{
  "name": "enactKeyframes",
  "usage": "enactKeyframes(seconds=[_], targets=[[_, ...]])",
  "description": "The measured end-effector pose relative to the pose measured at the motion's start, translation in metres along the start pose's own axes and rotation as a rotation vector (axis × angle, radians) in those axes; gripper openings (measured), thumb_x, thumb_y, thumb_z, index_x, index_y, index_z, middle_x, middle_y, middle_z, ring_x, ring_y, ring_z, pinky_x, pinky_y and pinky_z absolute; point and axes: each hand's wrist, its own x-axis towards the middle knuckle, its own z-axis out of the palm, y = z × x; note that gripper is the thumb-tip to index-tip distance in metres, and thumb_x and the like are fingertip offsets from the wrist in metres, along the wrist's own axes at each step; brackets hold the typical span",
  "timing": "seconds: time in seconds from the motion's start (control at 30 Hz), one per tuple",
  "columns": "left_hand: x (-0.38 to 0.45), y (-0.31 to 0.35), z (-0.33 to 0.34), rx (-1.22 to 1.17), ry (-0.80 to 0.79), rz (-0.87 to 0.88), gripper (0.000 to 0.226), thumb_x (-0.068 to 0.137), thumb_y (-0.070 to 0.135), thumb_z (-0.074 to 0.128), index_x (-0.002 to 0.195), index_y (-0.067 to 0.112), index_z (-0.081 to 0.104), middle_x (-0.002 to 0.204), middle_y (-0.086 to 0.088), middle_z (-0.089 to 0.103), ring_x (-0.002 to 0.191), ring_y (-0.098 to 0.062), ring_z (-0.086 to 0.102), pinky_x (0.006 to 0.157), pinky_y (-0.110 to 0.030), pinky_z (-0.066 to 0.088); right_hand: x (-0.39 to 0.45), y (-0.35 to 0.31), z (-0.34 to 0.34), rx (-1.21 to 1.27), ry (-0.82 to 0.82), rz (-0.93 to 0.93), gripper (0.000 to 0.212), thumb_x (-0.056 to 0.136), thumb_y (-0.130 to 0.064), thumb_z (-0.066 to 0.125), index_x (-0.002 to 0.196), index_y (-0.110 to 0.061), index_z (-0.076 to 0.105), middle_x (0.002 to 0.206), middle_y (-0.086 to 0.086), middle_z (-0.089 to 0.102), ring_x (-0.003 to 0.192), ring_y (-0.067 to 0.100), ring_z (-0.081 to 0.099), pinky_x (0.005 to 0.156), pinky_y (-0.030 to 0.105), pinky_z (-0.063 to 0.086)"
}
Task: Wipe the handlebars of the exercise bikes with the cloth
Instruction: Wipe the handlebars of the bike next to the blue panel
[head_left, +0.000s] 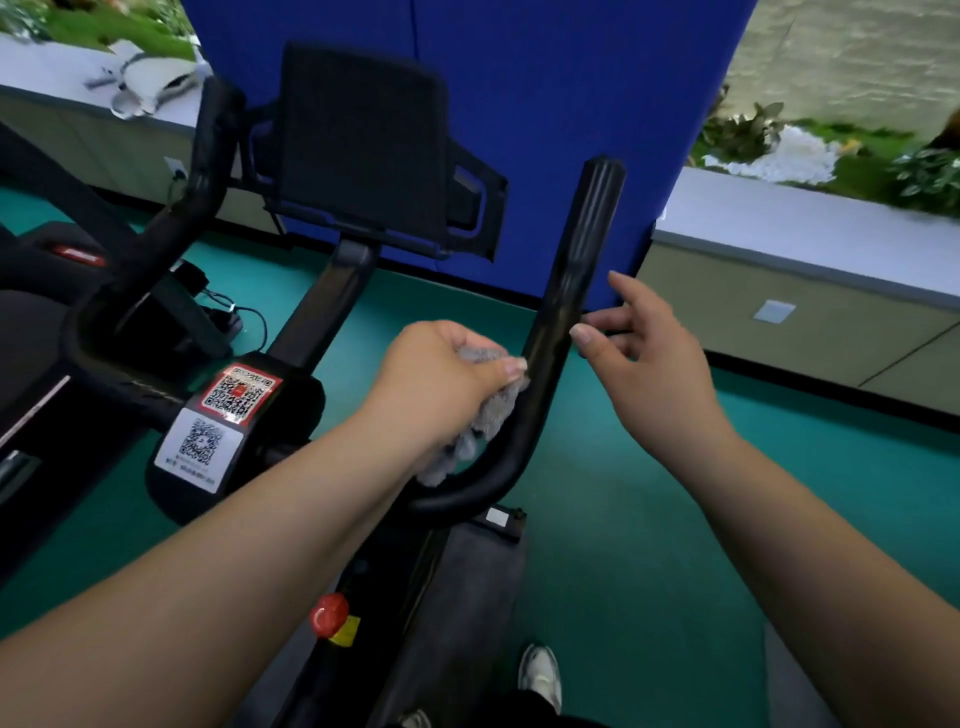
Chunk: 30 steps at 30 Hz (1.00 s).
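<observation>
A black exercise bike stands in front of me with curved handlebars. My left hand (441, 379) grips a grey fluffy cloth (485, 415) and presses it against the inner side of the right handlebar (566, 291), near its bend. My right hand (644, 353) hovers at the outer side of the same bar with fingers spread and relaxed; its thumb tip is at the bar. The left handlebar (202, 171) rises at the left, untouched.
The bike's black console (363, 145) stands between the bars, and QR-code stickers (223, 415) sit on the stem. A red knob (328, 614) is lower on the frame. A blue partition (545, 78) stands behind. Green floor (649, 519) lies to the right, with low ledges at both sides.
</observation>
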Motion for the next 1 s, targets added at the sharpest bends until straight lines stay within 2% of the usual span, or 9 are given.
enactKeyframes(seconds=[0.07, 0.13, 0.3, 0.37, 0.47, 0.63, 0.73, 0.9, 1.0], targets=[[0.010, 0.009, 0.012, -0.058, 0.091, 0.005, 0.015, 0.075, 0.026, 0.078, 0.083, 0.017, 0.069, 0.073, 0.000, 0.071, 0.065, -0.014, 0.068, 0.062, -0.023, 0.054, 0.008, 0.001, -0.002, 0.004, -0.014, -0.014, 0.060, 0.089, -0.032, 0.062, 0.143, -0.029, 0.035, 0.103, -0.013, 0.061, 0.074, -0.001, 0.057, 0.066, 0.015, 0.043], [0.016, 0.013, 0.021, -0.157, 0.120, -0.010, 0.019, 0.075, 0.024, 0.078, 0.089, 0.016, 0.069, 0.078, -0.002, 0.072, 0.072, -0.017, 0.069, 0.070, -0.029, 0.058, 0.015, 0.003, -0.005, 0.006, -0.028, -0.025, 0.059, 0.090, -0.033, 0.061, 0.143, -0.030, 0.036, 0.102, -0.014, 0.060, 0.075, -0.002, 0.057, 0.064, 0.011, 0.042], [0.015, 0.003, 0.020, -0.137, 0.038, -0.068, 0.022, 0.074, 0.024, 0.079, 0.092, 0.016, 0.070, 0.081, -0.002, 0.074, 0.077, -0.019, 0.071, 0.080, -0.039, 0.057, 0.031, 0.003, -0.014, 0.032, -0.045, -0.056, 0.054, 0.092, -0.030, 0.059, 0.141, -0.030, 0.039, 0.100, -0.016, 0.060, 0.071, -0.001, 0.055, 0.065, 0.015, 0.040], [0.013, 0.006, 0.021, -0.167, 0.059, -0.081, 0.021, 0.074, 0.021, 0.079, 0.092, 0.015, 0.070, 0.080, -0.004, 0.074, 0.071, -0.019, 0.070, 0.074, -0.037, 0.058, 0.038, 0.002, -0.017, 0.029, -0.046, -0.072, 0.051, 0.092, -0.029, 0.059, 0.140, -0.032, 0.041, 0.098, -0.016, 0.060, 0.069, -0.002, 0.053, 0.062, 0.011, 0.040], [0.016, 0.016, 0.033, -0.192, 0.173, -0.072, 0.019, 0.076, 0.020, 0.078, 0.092, 0.016, 0.070, 0.076, -0.003, 0.072, 0.049, -0.016, 0.063, 0.046, -0.027, 0.052, 0.047, 0.001, -0.020, 0.028, -0.043, -0.080, 0.047, 0.092, -0.028, 0.058, 0.137, -0.032, 0.045, 0.096, -0.017, 0.059, 0.069, -0.002, 0.053, 0.062, 0.008, 0.040], [0.026, 0.028, 0.049, -0.038, 0.317, 0.060, 0.028, 0.076, 0.032, 0.077, 0.101, 0.025, 0.068, 0.092, 0.005, 0.070, 0.084, -0.010, 0.066, 0.079, -0.028, 0.054, 0.056, 0.000, -0.024, 0.035, -0.051, -0.099, 0.048, 0.093, -0.027, 0.058, 0.138, -0.034, 0.044, 0.097, -0.017, 0.059, 0.071, 0.001, 0.051, 0.067, 0.018, 0.041], [0.022, 0.025, 0.047, 0.076, 0.322, 0.093, 0.030, 0.079, 0.036, 0.072, 0.106, 0.025, 0.067, 0.095, 0.007, 0.068, 0.087, -0.009, 0.064, 0.078, -0.024, 0.051, 0.061, 0.000, -0.026, 0.043, -0.063, -0.110, 0.047, 0.093, -0.026, 0.057, 0.137, -0.035, 0.045, 0.097, -0.015, 0.060, 0.071, 0.004, 0.051, 0.066, 0.020, 0.041], [0.022, 0.033, 0.058, 0.174, 0.338, 0.184, 0.029, 0.085, 0.029, 0.068, 0.113, 0.025, 0.062, 0.093, 0.014, 0.060, 0.078, 0.001, 0.053, 0.065, 0.000, 0.036, 0.070, 0.001, -0.027, 0.046, -0.052, -0.119, 0.044, 0.093, -0.025, 0.057, 0.135, -0.032, 0.049, 0.102, -0.013, 0.061, 0.075, 0.005, 0.056, 0.069, 0.019, 0.042], [0.025, 0.040, 0.068, 0.237, 0.360, 0.271, 0.034, 0.088, 0.025, 0.063, 0.121, 0.022, 0.058, 0.112, 0.004, 0.061, 0.097, -0.008, 0.054, 0.076, -0.008, 0.035, 0.074, 0.001, -0.028, 0.058, -0.037, -0.126, 0.041, 0.091, -0.024, 0.060, 0.131, -0.030, 0.053, 0.102, -0.013, 0.062, 0.084, 0.005, 0.061, 0.078, 0.021, 0.046]])
